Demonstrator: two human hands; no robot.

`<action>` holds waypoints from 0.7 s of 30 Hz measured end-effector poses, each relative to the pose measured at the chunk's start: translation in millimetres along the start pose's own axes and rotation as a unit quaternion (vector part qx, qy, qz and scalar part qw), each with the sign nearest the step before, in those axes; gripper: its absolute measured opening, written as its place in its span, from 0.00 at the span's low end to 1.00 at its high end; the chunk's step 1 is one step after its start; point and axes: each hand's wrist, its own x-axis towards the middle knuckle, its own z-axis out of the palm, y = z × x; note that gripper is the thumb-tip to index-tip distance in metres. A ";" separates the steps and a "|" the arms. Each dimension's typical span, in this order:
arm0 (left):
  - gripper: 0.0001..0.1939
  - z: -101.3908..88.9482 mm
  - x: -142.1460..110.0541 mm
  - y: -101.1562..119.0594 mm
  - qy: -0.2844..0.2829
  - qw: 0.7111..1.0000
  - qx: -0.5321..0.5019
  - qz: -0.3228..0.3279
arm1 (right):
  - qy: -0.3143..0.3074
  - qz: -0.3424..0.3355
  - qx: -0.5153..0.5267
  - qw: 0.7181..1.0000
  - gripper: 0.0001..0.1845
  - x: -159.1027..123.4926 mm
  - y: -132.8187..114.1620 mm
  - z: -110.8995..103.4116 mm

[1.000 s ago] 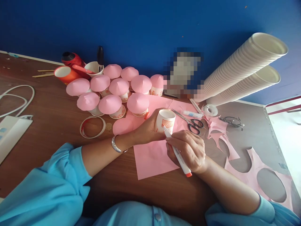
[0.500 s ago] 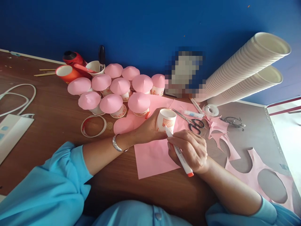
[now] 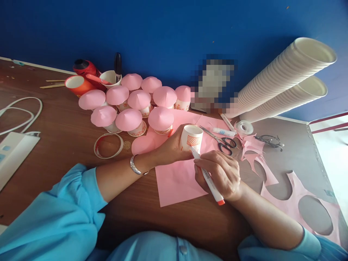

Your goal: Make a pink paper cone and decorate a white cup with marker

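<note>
My left hand [image 3: 170, 148] is closed round a small white paper cup [image 3: 191, 137] with an orange print, held upside down on a pink paper sheet [image 3: 176, 181]. My right hand [image 3: 220, 174] grips a white marker [image 3: 208, 177] with an orange end, its tip touching the lower side of the cup. A pink paper circle [image 3: 141, 145] lies just left of my left hand.
Several cups with pink cone tops [image 3: 129, 119] cluster behind. A tape ring [image 3: 108, 145], scissors [image 3: 224, 142], a glue tube [image 3: 222, 132], a tape roll [image 3: 244, 127], pink offcuts [image 3: 296, 195], two stacks of white cups [image 3: 282, 81], an orange cup [image 3: 76, 85] and a white power strip [image 3: 12, 154] lie around.
Almost nothing has moved; the marker tip stays against the cup and the view has shifted very slightly.
</note>
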 end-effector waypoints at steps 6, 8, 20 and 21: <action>0.24 -1.3 -1.4 -3.9 0.009 1.000 0.016 -0.010 | 0.000 0.002 0.005 1.000 0.11 -1.5 -0.3 -1.1; 0.27 -1.9 -2.7 -7.0 0.022 0.999 0.025 -0.010 | 0.004 -0.005 0.015 1.000 0.11 -1.4 -0.2 -1.9; 0.23 -0.3 -4.2 -10.3 0.019 0.998 0.057 0.031 | 0.003 -0.013 0.007 1.000 0.10 -1.5 0.9 -0.5; 0.23 0.0 -4.5 -9.1 0.022 0.997 0.066 0.034 | 0.003 -0.014 0.008 1.000 0.11 -1.7 1.0 -0.4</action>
